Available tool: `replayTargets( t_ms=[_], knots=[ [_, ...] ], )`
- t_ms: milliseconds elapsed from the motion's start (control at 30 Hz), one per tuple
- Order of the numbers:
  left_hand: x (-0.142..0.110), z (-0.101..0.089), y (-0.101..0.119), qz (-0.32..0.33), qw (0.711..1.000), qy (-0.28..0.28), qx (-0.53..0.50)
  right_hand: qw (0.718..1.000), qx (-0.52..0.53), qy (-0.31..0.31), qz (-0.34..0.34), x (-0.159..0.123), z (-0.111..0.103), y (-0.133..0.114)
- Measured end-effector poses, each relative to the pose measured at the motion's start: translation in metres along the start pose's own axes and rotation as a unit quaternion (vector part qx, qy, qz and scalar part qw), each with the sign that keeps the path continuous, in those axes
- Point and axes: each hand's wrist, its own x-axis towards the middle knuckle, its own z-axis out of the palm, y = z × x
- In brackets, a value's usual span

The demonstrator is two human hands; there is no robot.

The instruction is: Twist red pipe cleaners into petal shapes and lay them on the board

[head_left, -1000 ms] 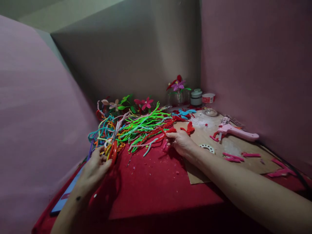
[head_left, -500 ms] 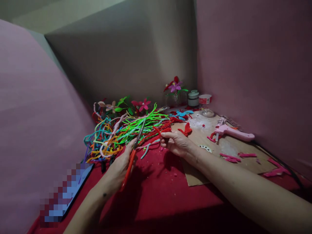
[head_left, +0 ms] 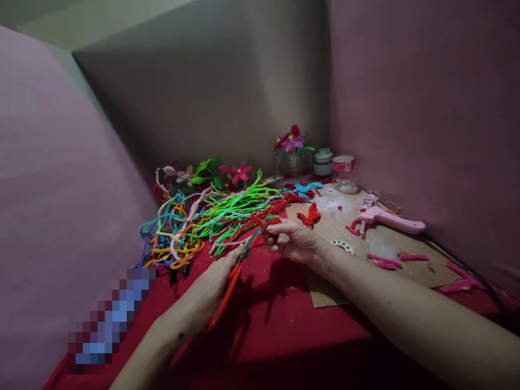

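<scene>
My left hand (head_left: 213,281) is closed round scissors with orange handles (head_left: 226,303), their blades pointing up and to the right. The blade tips reach a short red pipe cleaner (head_left: 257,220), which my right hand (head_left: 293,241) pinches between its fingertips. Whether the blades touch it I cannot tell. Behind the blades lies a heap of green pipe cleaners (head_left: 239,208), with several other colours mixed in. A red butterfly-like pipe cleaner shape (head_left: 310,215) rests on the board just beyond my right hand.
On the wooden board (head_left: 418,273) lie a pink glue gun (head_left: 385,218), pink pipe cleaner pieces (head_left: 413,257) and a blue shape (head_left: 304,189). Pipe cleaner flowers (head_left: 239,172), a small jar (head_left: 324,162) and a plastic cup (head_left: 343,163) stand at the back. A pixelated object (head_left: 117,319) is at left.
The scissors have swung right and come down from over the green pipe cleaners to the red pipe cleaner. My right hand has stayed almost in place, still pinching it.
</scene>
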Motion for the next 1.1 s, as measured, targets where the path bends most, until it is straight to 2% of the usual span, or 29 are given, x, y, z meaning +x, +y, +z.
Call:
replayTargets(
  t_ms=[133,233,433,600,733,967,1100],
  knots=[
    [0.000,-0.006,0.001,0.041,0.995,-0.090,0.022,0.999,0.014,-0.026,0.018,0.000,-0.002,0.001],
    [0.001,-0.009,0.005,0.045,0.991,-0.122,0.045,0.999,0.028,-0.036,0.024,0.001,-0.003,0.002],
    [0.005,-0.008,0.011,0.000,0.988,-0.096,0.123,0.998,0.034,-0.045,0.024,0.001,-0.004,0.002],
    [0.004,-0.005,0.012,-0.024,0.979,-0.099,0.175,1.000,0.020,-0.010,0.012,0.001,0.000,0.004],
    [0.002,0.000,0.007,-0.010,0.966,-0.104,0.236,1.000,0.019,0.004,0.007,0.002,0.001,0.005],
    [-0.001,0.002,0.008,0.047,0.969,-0.075,0.231,1.000,0.016,0.022,0.010,0.002,0.002,0.004],
    [-0.001,0.001,0.014,0.022,0.957,-0.089,0.276,0.999,0.007,0.031,0.003,0.002,0.003,0.007]
  ],
)
